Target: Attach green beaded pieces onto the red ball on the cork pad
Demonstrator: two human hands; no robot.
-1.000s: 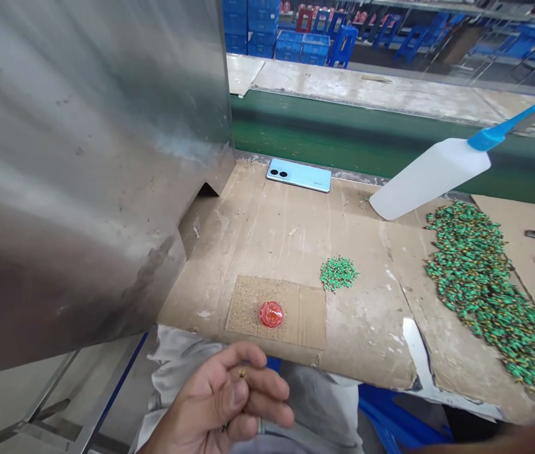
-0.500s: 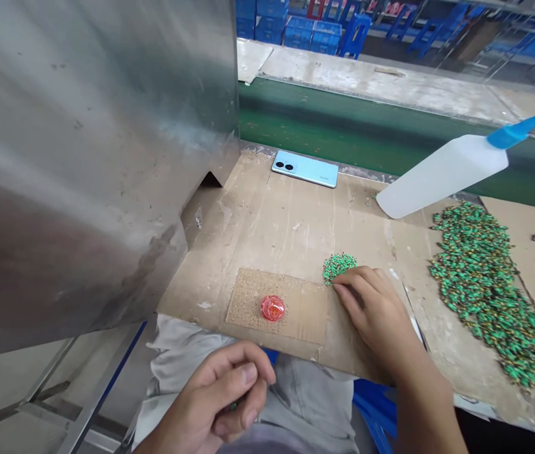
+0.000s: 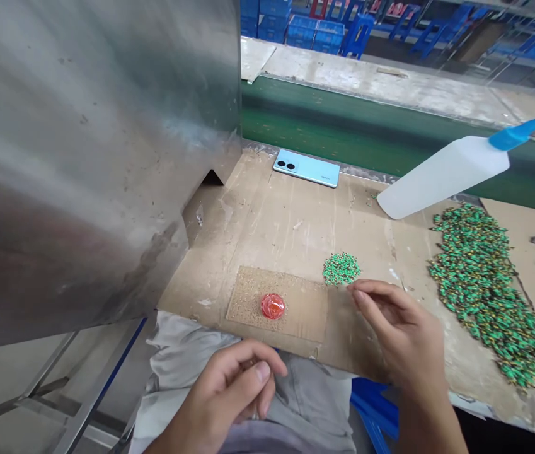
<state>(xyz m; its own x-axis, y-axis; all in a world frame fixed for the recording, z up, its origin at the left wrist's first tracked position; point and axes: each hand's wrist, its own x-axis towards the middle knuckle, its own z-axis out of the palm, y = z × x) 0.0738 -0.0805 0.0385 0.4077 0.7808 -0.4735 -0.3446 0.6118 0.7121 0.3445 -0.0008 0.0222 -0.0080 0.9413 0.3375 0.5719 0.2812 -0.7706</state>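
My right hand [image 3: 402, 331] is beside the small pile of tiny green pieces [image 3: 341, 268], thumb and forefinger pinched together just off its lower right edge. Whatever lies between those fingertips is too small to make out. Over my lap, my left hand [image 3: 234, 391] is curled closed; its inner side is hidden now, though a bit of green showed between its fingers a moment ago. A glossy red, rounded blob [image 3: 273, 306] sits on a cardboard piece [image 3: 307, 315] speckled with small grains, in front of my left hand.
A large heap of green and yellowish pieces [image 3: 489, 290] lies to the right. A white bottle with a blue neck [image 3: 444, 176] leans above it. A light blue phone [image 3: 307, 168] lies at the back, near a green strip [image 3: 314, 110]. A metal panel [image 3: 106, 157] stands on the left.
My right hand has drawn back from the small pile, to the right and slightly down. My left hand has shifted a little to the right, and the green bit in it no longer shows.
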